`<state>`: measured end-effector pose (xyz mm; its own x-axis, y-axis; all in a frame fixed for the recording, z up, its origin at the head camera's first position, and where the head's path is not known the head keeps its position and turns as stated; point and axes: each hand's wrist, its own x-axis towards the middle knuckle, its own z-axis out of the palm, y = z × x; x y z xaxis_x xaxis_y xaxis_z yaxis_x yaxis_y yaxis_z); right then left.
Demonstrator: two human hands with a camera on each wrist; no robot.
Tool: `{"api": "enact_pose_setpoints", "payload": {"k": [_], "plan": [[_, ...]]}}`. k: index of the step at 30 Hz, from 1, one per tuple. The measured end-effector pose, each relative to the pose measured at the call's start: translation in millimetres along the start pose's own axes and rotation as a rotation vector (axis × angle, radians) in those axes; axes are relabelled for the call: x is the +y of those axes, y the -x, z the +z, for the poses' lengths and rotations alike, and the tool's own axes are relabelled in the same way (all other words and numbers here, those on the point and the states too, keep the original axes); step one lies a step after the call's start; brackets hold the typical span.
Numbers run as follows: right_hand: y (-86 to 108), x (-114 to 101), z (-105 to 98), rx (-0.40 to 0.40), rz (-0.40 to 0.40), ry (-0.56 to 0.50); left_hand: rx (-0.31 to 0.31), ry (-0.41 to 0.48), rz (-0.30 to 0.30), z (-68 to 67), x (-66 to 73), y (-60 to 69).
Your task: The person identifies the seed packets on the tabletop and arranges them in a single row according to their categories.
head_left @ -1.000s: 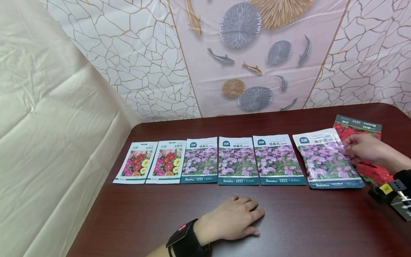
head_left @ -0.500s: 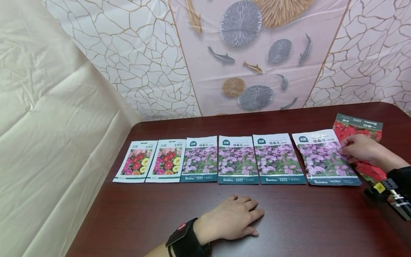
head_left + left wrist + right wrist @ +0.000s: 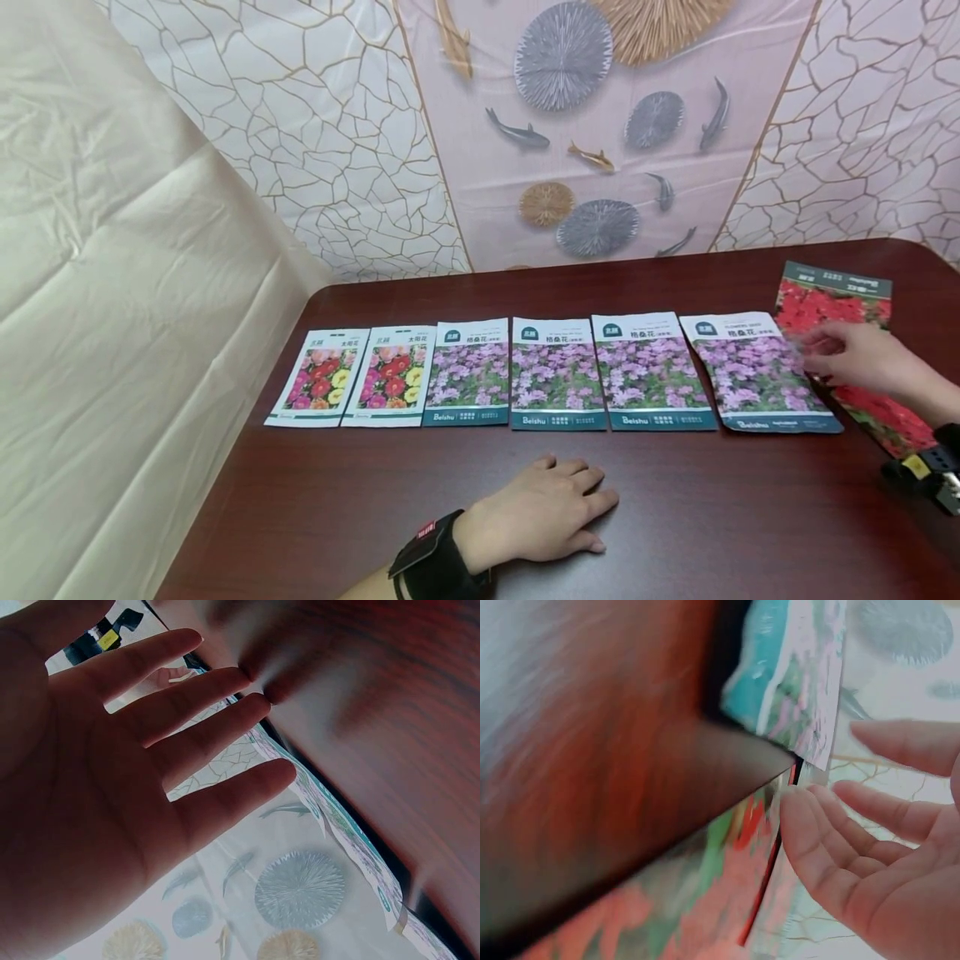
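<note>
A row of flower seed packets lies across the table. At its right end is a purple-flower seed packet point(image 3: 765, 375), whose right edge is beside my right hand point(image 3: 862, 362). Fingers of that hand are loosely bent and parted, with nothing held between them in the right wrist view point(image 3: 885, 862). Beneath the hand lies a red-flower seed packet point(image 3: 825, 304), partly covered by the hand and the purple packet. My left hand point(image 3: 536, 508) rests palm down on the table with its fingers spread; its palm and straight fingers show in the left wrist view point(image 3: 112, 772).
Two multicoloured-flower packets point(image 3: 386, 379) lie at the row's left end. Three more purple-flower packets point(image 3: 557, 375) fill the middle. The dark brown table point(image 3: 337, 500) meets a patterned cloth point(image 3: 495, 183) behind and a pale draped sheet point(image 3: 150, 292) at left.
My right hand has let go of the right-end purple packet, which has settled flatter on the table, and has shifted slightly right. The left hand has stayed put.
</note>
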<state>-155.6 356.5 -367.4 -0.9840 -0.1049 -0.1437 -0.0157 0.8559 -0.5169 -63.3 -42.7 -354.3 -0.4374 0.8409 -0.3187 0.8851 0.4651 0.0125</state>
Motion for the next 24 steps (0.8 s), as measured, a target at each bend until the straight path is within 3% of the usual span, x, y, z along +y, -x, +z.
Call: {"api": "enact_pose_setpoints", "payload": {"k": [4, 7, 10, 16, 20, 24], "plan": [[7.8, -6.6, 8.5, 0.086, -0.116, 0.149, 0.016, -0.009, 0.004, 0.8, 0.3, -1.2], [14.4, -11.4, 14.8, 0.082, -0.173, 0.203, 0.036, -0.018, 0.011, 1.0, 0.7, -1.6], [20.6, -13.0, 20.1, 0.058, -0.201, 0.217, 0.072, -0.037, 0.034, 0.7, 1.8, -1.5], [28.8, -11.5, 31.7, 0.078, -0.321, 0.177, 0.208, -0.059, 0.089, -2.3, 4.0, -1.9], [29.9, -11.1, 35.9, 0.012, -0.312, 0.147, 0.284, -0.037, 0.085, -5.3, 3.4, -1.5], [27.6, -12.9, 37.0, -0.054, -0.261, 0.178, 0.344, -0.045, 0.039, -7.9, -0.8, -0.5]]}}
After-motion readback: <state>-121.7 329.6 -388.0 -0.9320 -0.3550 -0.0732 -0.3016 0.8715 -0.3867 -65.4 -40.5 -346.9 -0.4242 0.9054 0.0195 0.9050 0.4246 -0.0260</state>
